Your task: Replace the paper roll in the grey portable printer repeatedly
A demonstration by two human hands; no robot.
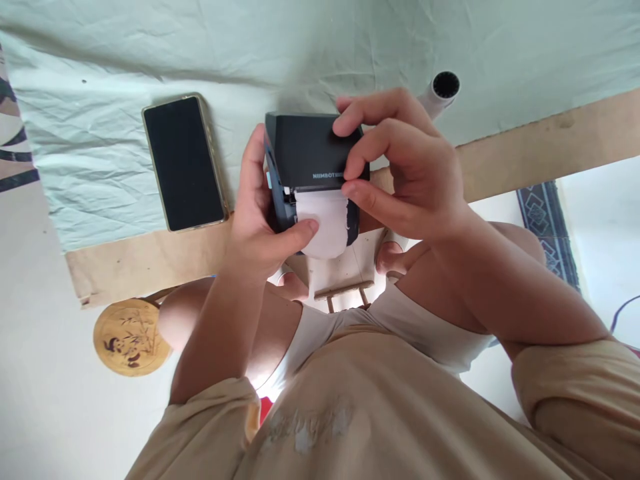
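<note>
A black label printer (310, 150) with NIIMBOT lettering is held up at the table's near edge. A strip of white label paper (323, 230) hangs from under its lid, curving over the front. My left hand (255, 220) is closed round the printer's left side, its thumb resting on the paper. At the other side my right hand (410, 167) has thumb and fingertips bent onto the lid's right edge, near the lettering. The far underside of the printer is hidden.
A phone (185, 163) with a dark screen lies left of the printer on the pale green cloth (250, 47). Behind my right hand is a white tube-shaped object (440, 93) with a black end. A round wooden stool (133, 337) stands on the floor at the left.
</note>
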